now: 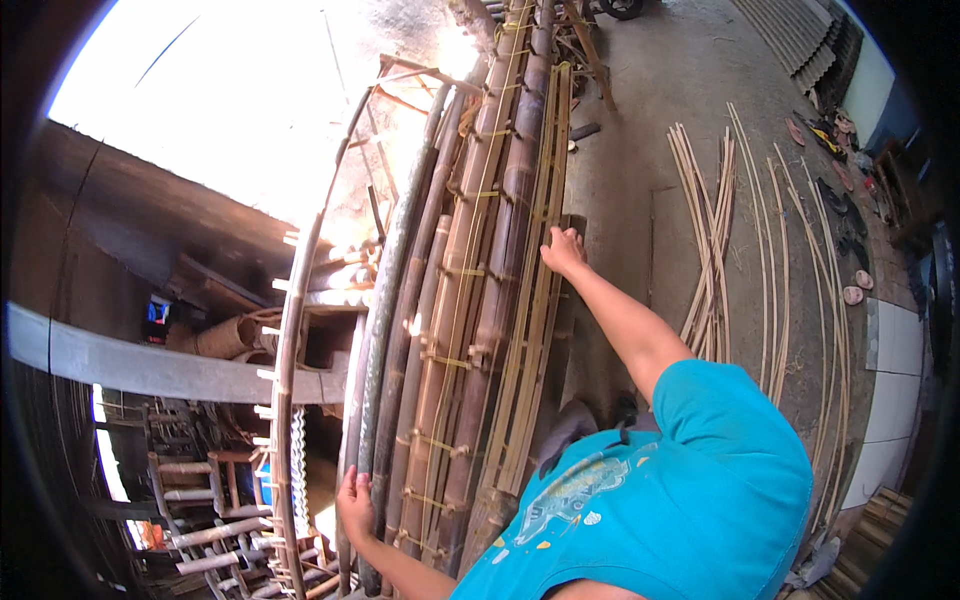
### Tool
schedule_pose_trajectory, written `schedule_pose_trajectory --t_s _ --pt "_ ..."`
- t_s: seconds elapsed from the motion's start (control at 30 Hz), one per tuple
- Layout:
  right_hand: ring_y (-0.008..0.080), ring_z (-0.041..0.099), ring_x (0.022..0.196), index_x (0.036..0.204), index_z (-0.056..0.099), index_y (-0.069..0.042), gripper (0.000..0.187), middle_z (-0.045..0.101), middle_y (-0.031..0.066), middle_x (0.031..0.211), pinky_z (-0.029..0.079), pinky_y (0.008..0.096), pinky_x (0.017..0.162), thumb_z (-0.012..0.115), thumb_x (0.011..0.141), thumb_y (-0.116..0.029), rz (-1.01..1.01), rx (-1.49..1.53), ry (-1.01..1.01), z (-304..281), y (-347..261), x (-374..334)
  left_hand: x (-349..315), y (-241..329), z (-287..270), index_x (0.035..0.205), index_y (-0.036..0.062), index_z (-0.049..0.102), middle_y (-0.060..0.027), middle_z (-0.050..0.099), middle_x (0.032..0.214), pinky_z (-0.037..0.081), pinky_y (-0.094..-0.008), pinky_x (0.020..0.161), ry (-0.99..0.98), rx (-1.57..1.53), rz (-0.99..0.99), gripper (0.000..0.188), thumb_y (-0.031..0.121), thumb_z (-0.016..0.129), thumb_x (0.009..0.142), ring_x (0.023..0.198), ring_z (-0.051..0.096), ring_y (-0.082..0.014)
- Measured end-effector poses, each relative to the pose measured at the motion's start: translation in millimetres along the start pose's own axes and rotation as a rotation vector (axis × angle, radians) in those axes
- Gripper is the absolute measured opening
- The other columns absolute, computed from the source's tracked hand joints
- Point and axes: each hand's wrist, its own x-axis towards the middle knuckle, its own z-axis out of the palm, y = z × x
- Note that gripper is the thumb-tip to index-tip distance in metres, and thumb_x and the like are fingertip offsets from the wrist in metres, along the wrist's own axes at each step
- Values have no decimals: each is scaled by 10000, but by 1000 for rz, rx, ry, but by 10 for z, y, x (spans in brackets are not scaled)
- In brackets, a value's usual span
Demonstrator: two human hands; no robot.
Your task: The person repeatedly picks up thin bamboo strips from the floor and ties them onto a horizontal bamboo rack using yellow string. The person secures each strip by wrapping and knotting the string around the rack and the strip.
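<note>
Right hand [565, 250]: set with bent fingers at the edge of the pale bamboo slats [533, 340], perhaps to steady them; whether one is gripped cannot be told.
Left hand [355, 500]: placed beside the mottled pole [378, 350]; its closure and hold cannot be told.
Bamboo poles [522, 170]: laid lengthwise between the hands, crossed by yellow ties [468, 272], seemingly to prevent spreading.
Thin strips [716, 250]: laid on the floor [640, 130].
</note>
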Motion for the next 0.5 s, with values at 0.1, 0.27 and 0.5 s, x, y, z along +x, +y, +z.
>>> schedule_pose_trajectory --t_s 0.1,0.27,0.5 --pt "382 367 1385 1465 372 -26 695 341 238 1511 357 448 1118 589 892 -356 125 314 -248 148 42 515 190 724 556 1380 -36 486 -97 672 1060 504 -283 852 -92 62 56 470 208 593 992 907 618 -137" --pt "376 439 1335 1431 337 52 742 464 280 1416 370 467 1080 415 999 -546 39 813 -211 626 235 1203 846 1907 1838 1366 -47 501 -130 683 1118 474 -277 919 -266 94 206 424 162 550 1000 1014 619 -140" --pt "381 673 852 879 637 -38 620 687 193 859 504 473 717 355 1001 -576 -242 447 -130 106 -79 698 1538 3359 3587 1355 1 520 -168 687 1149 502 -323 911 -547 196 508 414 173 582 984 1068 646 -201"
